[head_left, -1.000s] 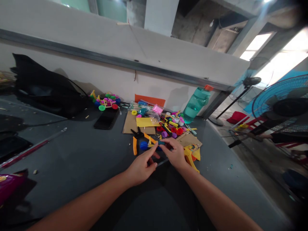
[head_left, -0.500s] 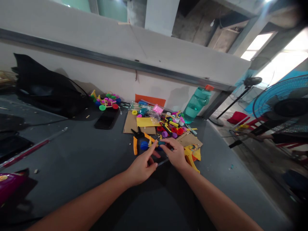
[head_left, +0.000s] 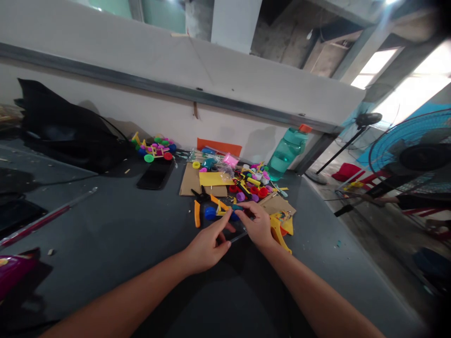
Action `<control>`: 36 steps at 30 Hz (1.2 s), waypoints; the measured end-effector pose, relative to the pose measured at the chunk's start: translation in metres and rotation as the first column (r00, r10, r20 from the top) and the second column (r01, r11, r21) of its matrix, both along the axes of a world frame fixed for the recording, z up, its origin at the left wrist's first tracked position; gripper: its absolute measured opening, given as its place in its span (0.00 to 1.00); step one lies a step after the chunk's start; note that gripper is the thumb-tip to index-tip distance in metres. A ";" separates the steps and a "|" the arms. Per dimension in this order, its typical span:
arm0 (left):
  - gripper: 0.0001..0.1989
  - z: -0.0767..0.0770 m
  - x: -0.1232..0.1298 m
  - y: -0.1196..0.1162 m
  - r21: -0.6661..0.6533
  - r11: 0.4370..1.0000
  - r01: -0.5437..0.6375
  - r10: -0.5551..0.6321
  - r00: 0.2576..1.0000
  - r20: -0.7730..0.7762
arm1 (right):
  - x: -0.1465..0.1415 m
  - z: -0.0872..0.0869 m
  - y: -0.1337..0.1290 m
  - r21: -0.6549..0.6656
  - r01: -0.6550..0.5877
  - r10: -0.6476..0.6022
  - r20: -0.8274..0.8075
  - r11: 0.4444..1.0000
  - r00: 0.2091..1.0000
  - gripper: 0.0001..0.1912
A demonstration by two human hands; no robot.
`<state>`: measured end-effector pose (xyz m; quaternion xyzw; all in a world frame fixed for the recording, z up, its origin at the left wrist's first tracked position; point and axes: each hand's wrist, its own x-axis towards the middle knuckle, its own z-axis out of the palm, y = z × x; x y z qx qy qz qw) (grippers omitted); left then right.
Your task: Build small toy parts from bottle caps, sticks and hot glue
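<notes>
Hands meeting over a small teal piece amid a heap of craft parts

A long grey table [head_left: 105, 230] is running along a white wall [head_left: 141, 112], with a black fabric bag [head_left: 66, 126] slumped at its far left and a blue-caged pedestal fan [head_left: 408, 150] standing on the floor to the right, beyond which a seated person's arm [head_left: 380, 199] is showing. A translucent teal water bottle [head_left: 286, 154] is lying tilted against the wall behind a brown cardboard sheet [head_left: 189, 180]. At the back, a small wooden-stick model with bright plastic wheels [head_left: 153, 150] is looking assembled, apart from the work in hand, while most red, purple and yellow plastic caps [head_left: 255, 190] are lying loose in a heap. A blue bottle cap [head_left: 210, 213] and an orange-and-yellow stick frame [head_left: 220, 205] are sitting just beside the hands. The left hand [head_left: 207, 246] and right hand [head_left: 257, 226] are close together but not clasped: the right is pinching a small dark-teal plastic piece [head_left: 237, 207], and the left's fingers [head_left: 225, 218] are reaching towards it, though any contact is hidden
</notes>
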<state>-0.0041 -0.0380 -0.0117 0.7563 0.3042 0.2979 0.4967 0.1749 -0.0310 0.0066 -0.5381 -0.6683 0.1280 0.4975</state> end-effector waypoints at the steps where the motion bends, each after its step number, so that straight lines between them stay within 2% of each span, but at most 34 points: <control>1: 0.39 0.000 0.000 0.000 0.012 1.000 0.002 -0.002 1.000 -0.008 | 0.000 0.000 0.000 -0.003 -0.002 0.002 -0.005 1.000 1.000 0.08; 19: 0.41 0.000 0.000 0.000 0.031 0.999 0.013 -0.013 1.000 -0.009 | -0.002 -0.001 -0.001 -0.016 -0.036 0.036 -0.017 0.999 0.999 0.07; 28: 0.39 -0.002 0.000 0.003 -0.079 0.996 0.031 -0.027 0.998 0.058 | -0.001 0.002 -0.003 0.023 -0.047 0.047 0.020 0.999 0.999 0.07; 36: 0.37 -0.001 0.000 0.002 -0.083 0.996 0.019 -0.013 0.997 0.073 | -0.001 0.003 -0.004 0.035 -0.057 0.056 0.038 0.998 0.998 0.06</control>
